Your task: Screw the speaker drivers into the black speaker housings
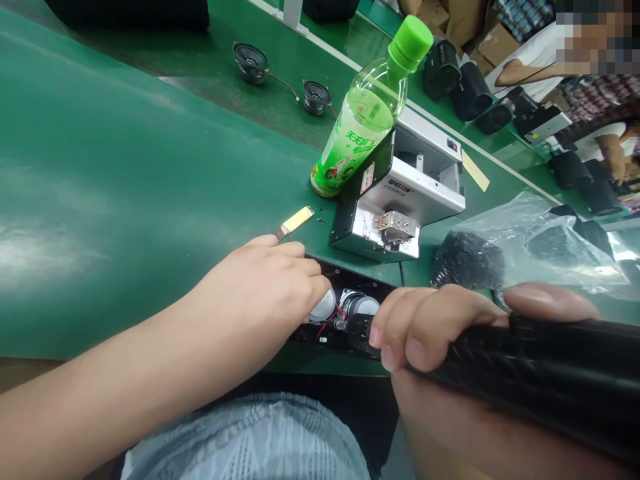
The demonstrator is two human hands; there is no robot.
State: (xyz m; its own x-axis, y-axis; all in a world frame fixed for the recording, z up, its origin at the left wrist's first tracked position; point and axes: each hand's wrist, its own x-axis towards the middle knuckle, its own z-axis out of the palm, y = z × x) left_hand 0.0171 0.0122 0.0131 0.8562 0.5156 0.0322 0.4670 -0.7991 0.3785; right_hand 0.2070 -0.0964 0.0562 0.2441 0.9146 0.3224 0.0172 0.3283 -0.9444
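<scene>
Speaker housing (345, 333), black and opened, lies at six o'clock on my feed on the green workbench (125, 200), between both hands. Inside it I see two round silver drivers (364, 306) and red wiring (336, 312). The left hand (260, 283) lies curved across the housing, fingertips beside a driver; I cannot tell whether it grips or only rests. The right hand (430, 333) is wrapped closed around a black ribbed tube (545, 373). At twelve o'clock, a green-capped plastic bottle (367, 110) holds pale liquid, beside a white-and-black machine (400, 187). At three o'clock, a clear plastic bag (535, 247) holds something black. Two loose speaker drivers (250, 63) sit at eleven o'clock.
</scene>
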